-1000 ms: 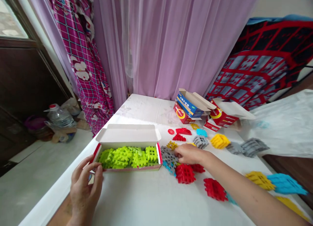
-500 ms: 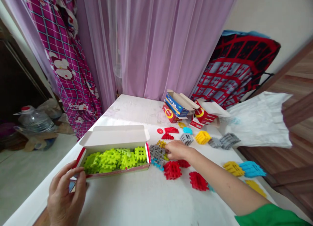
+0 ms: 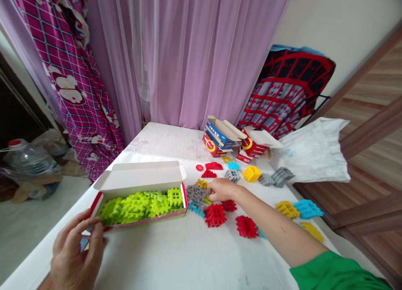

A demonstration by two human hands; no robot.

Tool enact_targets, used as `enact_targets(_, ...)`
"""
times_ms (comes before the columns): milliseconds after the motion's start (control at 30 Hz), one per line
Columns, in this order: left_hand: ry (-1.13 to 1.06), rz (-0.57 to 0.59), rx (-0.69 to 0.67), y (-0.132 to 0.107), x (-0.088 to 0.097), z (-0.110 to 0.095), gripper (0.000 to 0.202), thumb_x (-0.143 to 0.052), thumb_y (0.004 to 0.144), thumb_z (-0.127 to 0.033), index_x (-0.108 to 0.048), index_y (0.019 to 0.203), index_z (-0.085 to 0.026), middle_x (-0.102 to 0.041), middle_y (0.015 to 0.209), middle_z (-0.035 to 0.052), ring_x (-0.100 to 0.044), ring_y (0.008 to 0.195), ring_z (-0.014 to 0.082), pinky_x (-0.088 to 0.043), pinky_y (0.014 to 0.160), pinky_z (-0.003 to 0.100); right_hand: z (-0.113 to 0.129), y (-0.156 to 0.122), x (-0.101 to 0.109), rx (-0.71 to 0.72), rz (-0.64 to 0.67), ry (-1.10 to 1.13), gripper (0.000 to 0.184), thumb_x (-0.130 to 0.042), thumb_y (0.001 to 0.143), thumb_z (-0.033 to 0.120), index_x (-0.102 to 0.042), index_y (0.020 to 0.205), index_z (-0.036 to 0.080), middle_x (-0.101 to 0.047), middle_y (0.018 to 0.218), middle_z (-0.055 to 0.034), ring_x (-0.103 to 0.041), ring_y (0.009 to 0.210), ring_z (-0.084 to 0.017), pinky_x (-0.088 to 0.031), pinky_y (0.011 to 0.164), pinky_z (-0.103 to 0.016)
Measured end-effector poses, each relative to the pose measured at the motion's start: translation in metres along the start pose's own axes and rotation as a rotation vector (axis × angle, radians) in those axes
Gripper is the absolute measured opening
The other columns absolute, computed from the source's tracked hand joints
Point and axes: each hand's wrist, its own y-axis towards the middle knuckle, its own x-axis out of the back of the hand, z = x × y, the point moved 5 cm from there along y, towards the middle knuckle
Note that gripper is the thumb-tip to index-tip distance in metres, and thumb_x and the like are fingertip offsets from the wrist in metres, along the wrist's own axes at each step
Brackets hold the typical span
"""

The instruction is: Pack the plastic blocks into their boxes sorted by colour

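Note:
My left hand (image 3: 78,252) grips the near left corner of a long cardboard box (image 3: 144,221), fingers over its left end and thumb at the front. The lid stands open, leaning back. Inside lie several lime-green plastic interlocking blocks (image 3: 136,204). My right hand (image 3: 221,189) reaches into a heap just right of the box, fingers bent and pinched together. A yellow-green block (image 3: 207,200) shows right under the fingertips; whether they hold it I cannot tell. Beside them are grey blocks (image 3: 195,194), a yellow block (image 3: 201,183) and blue pieces (image 3: 196,209).
Red blocks (image 3: 215,215) lie before my right forearm. A yellow cube (image 3: 251,173) and grey blocks (image 3: 282,177) sit behind it. At the back stand a blue box (image 3: 219,133) and red boxes (image 3: 255,147). A white plastic bag (image 3: 314,152) hangs at the table's right edge.
The whole view has shifted slightly, so everything appears further left. Both hands keep nearly the same places against the box and the heap.

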Motion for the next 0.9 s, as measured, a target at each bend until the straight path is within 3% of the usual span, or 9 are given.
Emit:
enact_targets(133, 0.001, 0.013, -0.001, 0.001, 0.001, -0.003, 0.026, -0.06, 0.083, -0.046, -0.064, 0.091, -0.022, -0.064, 0.121, 0.0084, -0.061, 0.105, 0.0268, -0.05, 0.052, 0.029, 0.005, 0.005, -0.002, -0.011, 0.022, 0.009, 0.029, -0.069, 0.071, 0.042, -0.078, 0.091, 0.023, -0.076, 0.089, -0.0073, -0.069, 0.085, -0.025, -0.047, 0.068, -0.028)
enact_targets(333, 0.016, 0.023, 0.018, 0.0, 0.001, -0.003, 0.024, -0.06, 0.084, -0.045, -0.064, 0.091, -0.023, -0.064, 0.121, 0.0075, -0.062, 0.1, 0.0242, -0.052, 0.051, 0.028, 0.002, 0.012, 0.001, -0.087, -0.013, 0.056, 0.023, -0.073, 0.067, 0.029, -0.077, 0.089, 0.023, -0.075, 0.09, -0.0066, -0.068, 0.084, -0.024, -0.046, 0.066, -0.027)
enact_targets(500, 0.005, 0.019, 0.002, 0.001, -0.001, -0.003, 0.023, -0.058, 0.085, -0.044, -0.064, 0.091, -0.022, -0.063, 0.119, 0.0082, -0.061, 0.103, 0.0245, -0.05, 0.047, 0.025, -0.026, -0.003, 0.01, -0.173, -0.113, 0.13, 0.013, -0.068, 0.073, 0.027, -0.075, 0.084, 0.024, -0.074, 0.088, -0.0025, -0.066, 0.08, -0.019, -0.041, 0.062, -0.024)
enact_targets(667, -0.009, 0.001, 0.0, -0.002, -0.004, -0.004, 0.02, -0.057, 0.086, -0.038, -0.063, 0.094, -0.02, -0.062, 0.118, 0.0098, -0.061, 0.107, 0.023, -0.049, 0.046, 0.02, -0.04, -0.022, 0.04, -0.16, -0.306, 0.236, 0.012, -0.061, 0.079, 0.025, -0.07, 0.083, 0.019, -0.072, 0.085, -0.0038, -0.064, 0.079, -0.018, -0.04, 0.062, -0.024)
enact_targets(767, -0.047, 0.002, -0.005, -0.004, -0.006, -0.003, 0.016, -0.057, 0.087, -0.033, -0.063, 0.094, -0.02, -0.061, 0.117, 0.009, -0.062, 0.104, 0.0209, -0.048, 0.043, 0.017, -0.006, -0.019, 0.064, 0.006, -0.46, 0.557, 0.014, -0.06, 0.08, 0.029, -0.067, 0.084, 0.018, -0.07, 0.076, -0.0012, -0.061, 0.069, -0.014, -0.04, 0.058, -0.022)
enact_targets(833, -0.06, 0.008, -0.016, -0.004, -0.006, -0.002, 0.013, -0.057, 0.087, -0.03, -0.063, 0.094, -0.02, -0.061, 0.117, 0.0089, -0.063, 0.105, 0.0207, -0.048, 0.044, 0.016, 0.039, -0.012, 0.076, 0.13, -0.461, 0.704, 0.013, -0.06, 0.079, 0.028, -0.067, 0.084, 0.019, -0.069, 0.073, 0.0005, -0.061, 0.065, -0.013, -0.04, 0.056, -0.02)
enact_targets(900, -0.065, 0.0, -0.032, -0.005, -0.006, -0.002, 0.012, -0.057, 0.087, -0.028, -0.063, 0.095, -0.021, -0.062, 0.116, 0.0088, -0.063, 0.106, 0.0208, -0.048, 0.044, 0.016, 0.092, -0.003, 0.085, 0.194, -0.437, 0.678, 0.01, -0.061, 0.077, 0.023, -0.068, 0.083, 0.02, -0.071, 0.075, 0.0015, -0.063, 0.068, -0.012, -0.041, 0.06, -0.019)
